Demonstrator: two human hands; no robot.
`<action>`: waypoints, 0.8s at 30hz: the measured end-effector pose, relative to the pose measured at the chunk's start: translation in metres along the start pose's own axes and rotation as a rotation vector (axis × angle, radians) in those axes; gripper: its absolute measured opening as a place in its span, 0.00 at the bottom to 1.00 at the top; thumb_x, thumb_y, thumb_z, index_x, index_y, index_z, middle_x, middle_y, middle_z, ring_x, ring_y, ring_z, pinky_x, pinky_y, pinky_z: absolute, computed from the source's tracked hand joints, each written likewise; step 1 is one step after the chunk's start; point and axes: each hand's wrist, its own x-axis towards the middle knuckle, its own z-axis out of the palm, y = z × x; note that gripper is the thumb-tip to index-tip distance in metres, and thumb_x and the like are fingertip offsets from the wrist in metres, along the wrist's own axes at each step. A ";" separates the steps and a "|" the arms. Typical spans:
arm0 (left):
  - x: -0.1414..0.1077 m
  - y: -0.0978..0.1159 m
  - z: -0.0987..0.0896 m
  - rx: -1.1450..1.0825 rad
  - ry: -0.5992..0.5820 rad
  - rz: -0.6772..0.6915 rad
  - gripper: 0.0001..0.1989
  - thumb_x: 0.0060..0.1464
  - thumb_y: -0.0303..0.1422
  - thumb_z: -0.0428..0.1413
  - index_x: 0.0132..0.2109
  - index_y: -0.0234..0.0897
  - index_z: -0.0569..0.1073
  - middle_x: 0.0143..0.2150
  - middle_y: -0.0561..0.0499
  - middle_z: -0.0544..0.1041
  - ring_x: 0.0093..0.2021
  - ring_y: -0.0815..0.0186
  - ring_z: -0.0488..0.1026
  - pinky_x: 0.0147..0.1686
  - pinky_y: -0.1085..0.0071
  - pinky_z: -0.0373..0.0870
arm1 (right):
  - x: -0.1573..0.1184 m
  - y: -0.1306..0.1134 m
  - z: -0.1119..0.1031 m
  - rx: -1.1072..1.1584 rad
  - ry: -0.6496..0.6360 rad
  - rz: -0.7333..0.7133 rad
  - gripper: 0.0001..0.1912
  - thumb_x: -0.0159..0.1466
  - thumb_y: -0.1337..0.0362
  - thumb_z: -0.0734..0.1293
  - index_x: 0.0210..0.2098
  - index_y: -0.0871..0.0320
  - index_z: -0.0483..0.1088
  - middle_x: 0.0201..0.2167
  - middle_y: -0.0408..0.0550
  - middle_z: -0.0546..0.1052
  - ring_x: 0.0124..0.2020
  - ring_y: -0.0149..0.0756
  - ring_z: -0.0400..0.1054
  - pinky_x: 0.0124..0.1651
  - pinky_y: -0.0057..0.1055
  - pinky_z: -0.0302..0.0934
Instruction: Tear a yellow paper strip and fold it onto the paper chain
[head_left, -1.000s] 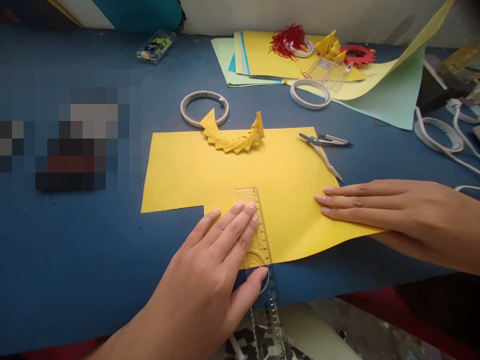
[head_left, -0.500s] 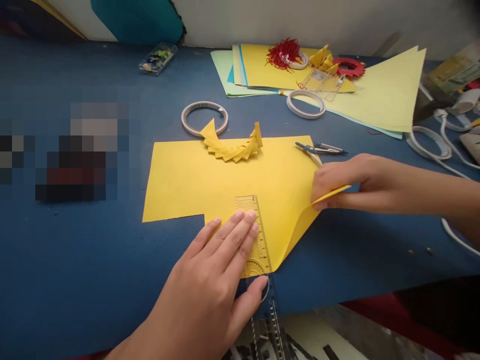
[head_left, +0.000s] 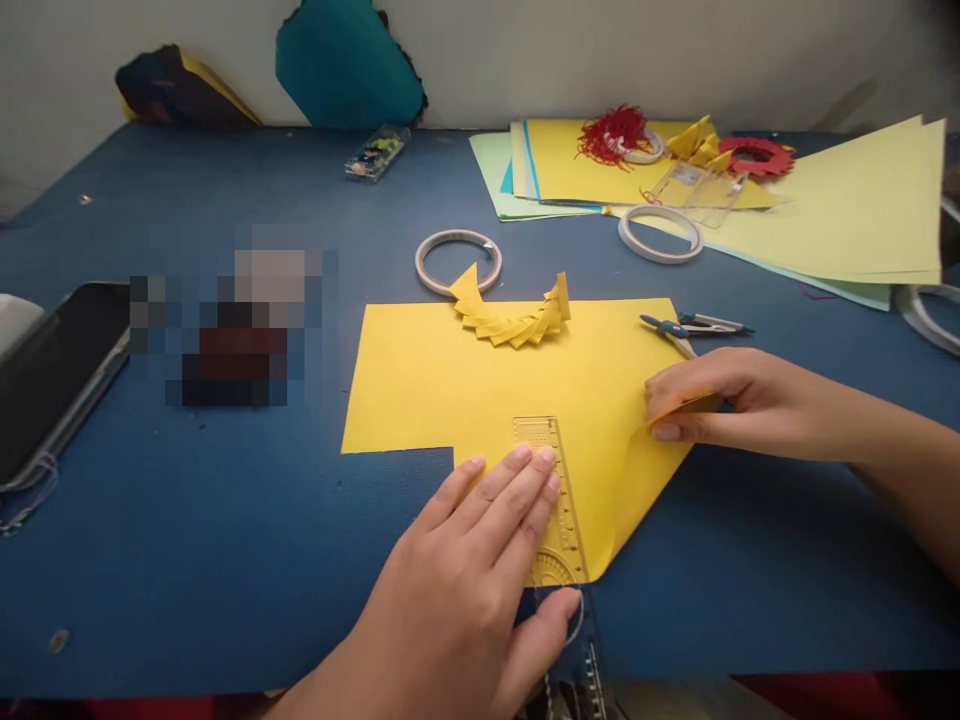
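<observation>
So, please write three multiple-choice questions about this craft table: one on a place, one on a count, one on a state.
1. Where does the left hand press?
A. on the clear ruler lying on the yellow paper sheet
B. on the compass
C. on the phone

2. How many tape rolls lie just behind the sheet, touching the folded yellow paper chain?
A. none
B. one
C. three

3. In what state is the sheet's right corner?
A. flat
B. torn off
C. lifted and folded over by the right hand

Answers:
1 A, the fingers lie flat across the ruler.
2 B, a single tape roll sits at the chain's left end.
3 C, the thumb and fingers pinch the raised corner, beside the compass.
</observation>
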 end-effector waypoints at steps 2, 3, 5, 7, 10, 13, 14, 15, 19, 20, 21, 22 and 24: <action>-0.001 -0.001 0.001 -0.016 -0.009 -0.010 0.24 0.59 0.37 0.46 0.60 0.31 0.59 0.62 0.50 0.57 0.61 0.62 0.57 0.58 0.63 0.59 | 0.000 0.001 0.000 0.004 -0.009 -0.007 0.13 0.61 0.59 0.63 0.23 0.59 0.67 0.19 0.42 0.65 0.21 0.28 0.57 0.24 0.25 0.53; -0.001 -0.001 0.002 -0.024 -0.011 -0.014 0.24 0.59 0.38 0.46 0.60 0.31 0.58 0.62 0.50 0.57 0.61 0.62 0.56 0.58 0.63 0.59 | 0.000 0.001 0.000 0.005 -0.009 -0.011 0.12 0.61 0.59 0.63 0.24 0.59 0.68 0.19 0.42 0.66 0.22 0.28 0.58 0.24 0.25 0.53; -0.003 -0.001 0.003 -0.033 -0.010 -0.017 0.25 0.59 0.38 0.46 0.60 0.31 0.57 0.63 0.51 0.56 0.62 0.62 0.55 0.59 0.63 0.57 | 0.000 0.001 0.000 0.007 -0.004 -0.024 0.12 0.60 0.59 0.63 0.25 0.59 0.68 0.20 0.42 0.66 0.22 0.28 0.58 0.24 0.25 0.53; -0.004 -0.001 0.004 -0.036 -0.008 -0.015 0.25 0.59 0.38 0.46 0.61 0.32 0.56 0.63 0.51 0.56 0.62 0.63 0.54 0.60 0.63 0.56 | 0.000 0.001 -0.001 0.003 -0.002 -0.024 0.12 0.61 0.59 0.63 0.25 0.59 0.68 0.20 0.42 0.66 0.22 0.27 0.58 0.24 0.25 0.53; -0.003 -0.001 0.003 -0.030 -0.001 -0.016 0.25 0.59 0.38 0.46 0.61 0.33 0.56 0.63 0.52 0.55 0.62 0.63 0.55 0.59 0.63 0.58 | 0.001 0.001 -0.001 -0.001 -0.012 -0.022 0.12 0.61 0.60 0.63 0.24 0.60 0.67 0.20 0.42 0.65 0.22 0.27 0.57 0.25 0.25 0.53; -0.001 -0.001 0.000 -0.006 -0.012 -0.004 0.24 0.59 0.38 0.45 0.60 0.32 0.58 0.62 0.51 0.57 0.60 0.62 0.58 0.57 0.63 0.61 | 0.002 0.000 -0.001 0.010 -0.021 -0.023 0.12 0.61 0.60 0.63 0.24 0.60 0.67 0.20 0.42 0.65 0.22 0.27 0.57 0.25 0.25 0.53; 0.000 -0.001 -0.002 0.005 -0.015 0.002 0.24 0.59 0.38 0.45 0.59 0.32 0.59 0.62 0.51 0.58 0.60 0.61 0.59 0.56 0.62 0.63 | 0.002 0.000 -0.001 0.016 -0.023 -0.026 0.12 0.61 0.60 0.63 0.24 0.60 0.67 0.20 0.42 0.65 0.22 0.27 0.58 0.25 0.25 0.53; 0.001 -0.001 -0.002 0.017 -0.015 0.008 0.23 0.59 0.38 0.45 0.59 0.32 0.60 0.61 0.51 0.58 0.59 0.61 0.60 0.55 0.62 0.64 | 0.002 0.000 -0.001 0.020 -0.021 -0.027 0.12 0.61 0.60 0.63 0.24 0.60 0.67 0.20 0.42 0.65 0.22 0.27 0.57 0.25 0.25 0.53; 0.003 -0.001 -0.004 0.055 0.005 0.016 0.23 0.59 0.38 0.45 0.58 0.32 0.61 0.61 0.51 0.58 0.59 0.61 0.61 0.54 0.62 0.65 | 0.001 0.000 -0.001 0.043 -0.006 -0.022 0.13 0.60 0.60 0.63 0.23 0.61 0.67 0.19 0.42 0.65 0.22 0.27 0.57 0.24 0.25 0.52; 0.003 -0.001 -0.004 0.061 0.008 0.016 0.23 0.59 0.38 0.45 0.58 0.32 0.61 0.61 0.51 0.58 0.58 0.62 0.61 0.54 0.63 0.66 | 0.001 0.000 -0.001 0.053 -0.006 -0.011 0.13 0.60 0.60 0.64 0.23 0.61 0.67 0.20 0.42 0.65 0.22 0.27 0.57 0.24 0.25 0.52; 0.003 -0.001 -0.003 0.064 0.009 0.018 0.23 0.59 0.39 0.45 0.58 0.32 0.61 0.61 0.51 0.59 0.58 0.62 0.62 0.54 0.63 0.66 | 0.000 0.000 -0.001 0.063 -0.005 0.001 0.12 0.60 0.60 0.64 0.24 0.61 0.67 0.20 0.42 0.65 0.22 0.27 0.57 0.25 0.25 0.52; 0.003 -0.001 -0.003 0.066 0.011 0.018 0.23 0.59 0.39 0.45 0.58 0.32 0.61 0.61 0.51 0.59 0.58 0.62 0.62 0.53 0.63 0.66 | 0.001 0.001 -0.001 0.074 -0.003 0.013 0.12 0.60 0.60 0.63 0.24 0.61 0.67 0.20 0.42 0.65 0.23 0.27 0.57 0.25 0.25 0.52; 0.003 -0.001 -0.003 0.065 0.016 0.019 0.23 0.59 0.38 0.45 0.58 0.32 0.62 0.61 0.51 0.59 0.58 0.61 0.61 0.54 0.63 0.66 | 0.001 0.001 -0.001 0.086 0.008 0.034 0.12 0.60 0.59 0.64 0.24 0.61 0.67 0.20 0.42 0.65 0.23 0.27 0.57 0.25 0.25 0.52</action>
